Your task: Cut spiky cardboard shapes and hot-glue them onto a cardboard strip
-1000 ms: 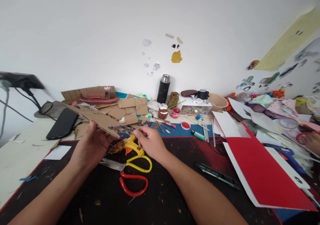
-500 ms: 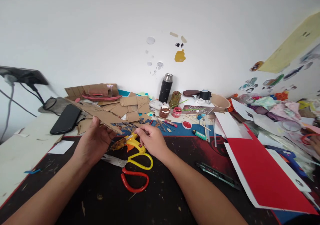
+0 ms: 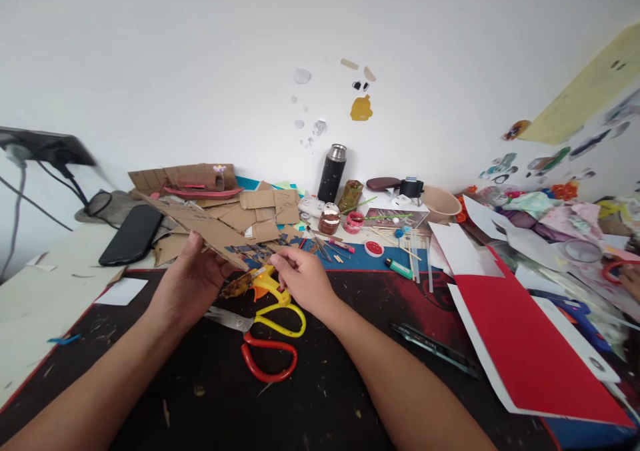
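A flat brown cardboard piece (image 3: 205, 229) is held tilted in my left hand (image 3: 187, 274), thumb on its near edge and fingers beneath. Close to its slotted right end, my right hand (image 3: 303, 274) is closed in a pinch; whatever lies between the fingertips is too small to make out. Just below the pinch lies a yellow glue gun (image 3: 273, 284) with a brown-stained nozzle. Scissors (image 3: 270, 357) with one yellow and one red handle rest on the dark mat, blades partly behind my left wrist.
Cardboard scraps (image 3: 260, 211), a black flask (image 3: 333, 174) and paint jars (image 3: 329, 219) line the wall. A green lighter (image 3: 399, 269) and a dark cutter (image 3: 435, 349) lie right, beside red card (image 3: 530, 344). Another person's hand (image 3: 631, 279) shows at the far right edge, at red handles.
The view has shifted very slightly. My left hand and the cardboard have moved a touch to the right; my right hand keeps its pinch in nearly the same place.
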A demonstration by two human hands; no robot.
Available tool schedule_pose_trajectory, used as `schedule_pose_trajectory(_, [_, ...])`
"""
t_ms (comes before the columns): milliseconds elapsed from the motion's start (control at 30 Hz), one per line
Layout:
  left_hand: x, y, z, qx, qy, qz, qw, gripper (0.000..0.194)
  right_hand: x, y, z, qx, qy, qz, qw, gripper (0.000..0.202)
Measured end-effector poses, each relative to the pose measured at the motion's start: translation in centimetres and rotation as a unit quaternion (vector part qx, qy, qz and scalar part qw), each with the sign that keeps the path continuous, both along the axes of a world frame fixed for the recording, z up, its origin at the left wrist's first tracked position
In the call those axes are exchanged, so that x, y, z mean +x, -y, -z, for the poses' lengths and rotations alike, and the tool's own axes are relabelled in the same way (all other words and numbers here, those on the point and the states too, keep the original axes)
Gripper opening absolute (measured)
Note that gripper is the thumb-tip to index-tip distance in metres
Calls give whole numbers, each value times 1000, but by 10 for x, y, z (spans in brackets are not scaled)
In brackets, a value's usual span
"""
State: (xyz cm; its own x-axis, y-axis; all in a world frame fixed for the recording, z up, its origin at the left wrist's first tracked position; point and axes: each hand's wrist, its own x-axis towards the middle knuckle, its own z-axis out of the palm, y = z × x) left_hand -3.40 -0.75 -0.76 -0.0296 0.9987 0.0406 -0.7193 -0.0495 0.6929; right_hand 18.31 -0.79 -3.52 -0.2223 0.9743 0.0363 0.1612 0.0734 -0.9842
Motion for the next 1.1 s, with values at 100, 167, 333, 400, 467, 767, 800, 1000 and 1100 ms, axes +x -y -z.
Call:
schedule_pose_trajectory(100, [1, 0, 0, -3, 6, 5, 1000, 57, 0, 0, -2, 7, 11, 2, 1000, 21])
schedule_pose_trajectory(167, [0, 0, 0, -13, 11, 0, 1000, 54, 1, 1, -2, 9, 17, 4, 1000, 21])
schedule_pose_trajectory(333, [-5, -2, -1, -40, 6, -6, 999, 41, 0, 1, -3, 10, 18, 4, 1000, 19])
schedule_pose_trajectory(400, [-7, -3, 0, -31, -3, -4, 999, 34, 0, 1, -3, 7, 19, 4, 1000, 19])
schedule_pose_trajectory(467, [-8, -4, 2, -14, -12, -1, 1000, 32, 0, 1, -4, 4, 20, 4, 1000, 19])
schedule_pose_trajectory(767, [-14, -7, 5, 24, -19, 2, 1000, 67, -1, 1, -3, -1, 8, 4, 1000, 18])
schedule_pose_trajectory(800, [-14, -7, 5, 25, -14, 2, 1000, 66, -1, 1, -2, -3, 1, 1, 1000, 19])
schedule_pose_trajectory(1000, [-6, -3, 0, 22, 8, 9, 1000, 75, 0, -1, -1, -32, -45, -23, 998, 28])
schedule_pose_trajectory(1100, [-4, -2, 1, 26, 10, 16, 999, 78, 0, -2, -1, -51, -64, -29, 996, 32])
